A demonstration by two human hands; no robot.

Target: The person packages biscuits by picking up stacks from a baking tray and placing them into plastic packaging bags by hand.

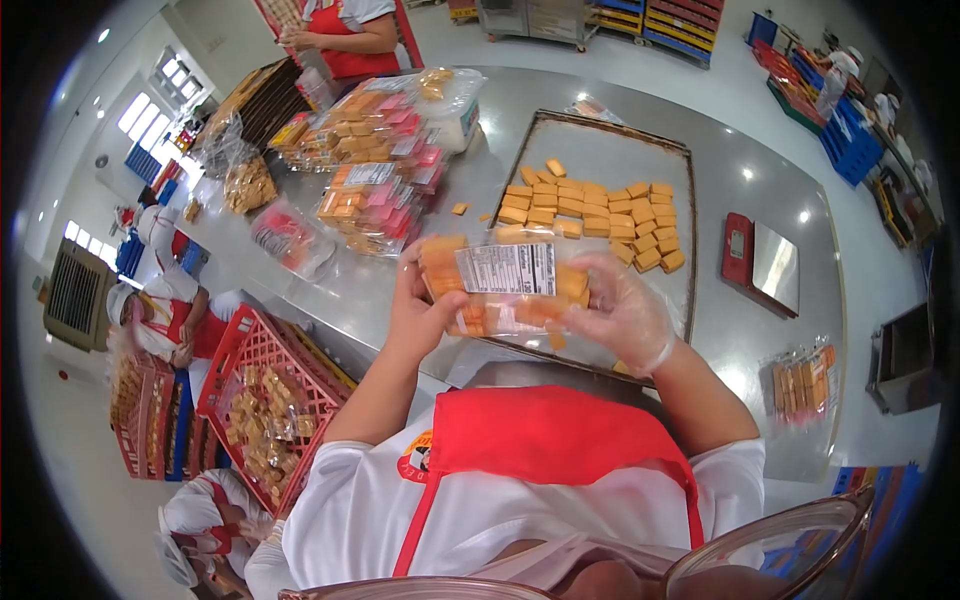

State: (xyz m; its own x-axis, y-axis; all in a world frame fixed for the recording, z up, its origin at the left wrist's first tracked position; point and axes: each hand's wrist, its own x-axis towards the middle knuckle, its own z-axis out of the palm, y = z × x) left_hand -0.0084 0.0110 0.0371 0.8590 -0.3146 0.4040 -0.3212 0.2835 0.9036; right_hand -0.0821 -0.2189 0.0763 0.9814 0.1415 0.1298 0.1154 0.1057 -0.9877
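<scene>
The left hand (425, 310) is gripping the near-left end of a clear pack (475, 318), its thumb pressing on the front, while the right hand (625, 305), wearing a clear glove, is gripping the other end. Between them, the pack is hanging over the near edge of a metal tray (605, 145), in front of the person's red apron (560, 430). Its white label (508, 270) is facing the person, and orange bars are showing through the plastic around it.

On the tray, loose bars (645, 215) are lying in rough rows, some of them hidden behind the pack. The tray is resting on a steel tabletop (735, 170). To its right, a red scale (737, 250) is sitting near the tray, and a second pack (800, 388) is lying closer to the person.

Left of the tray, a small piece (459, 208) is lying alone near a heap of packs (375, 160), stacked and overlapping. Beside the heap, a bag (250, 187) of brownish pieces is standing farther left. Across the tabletop, a co-worker (345, 45) in red and white is standing. At the lower left, a crate (318, 375) is holding wrapped goods (265, 430).
</scene>
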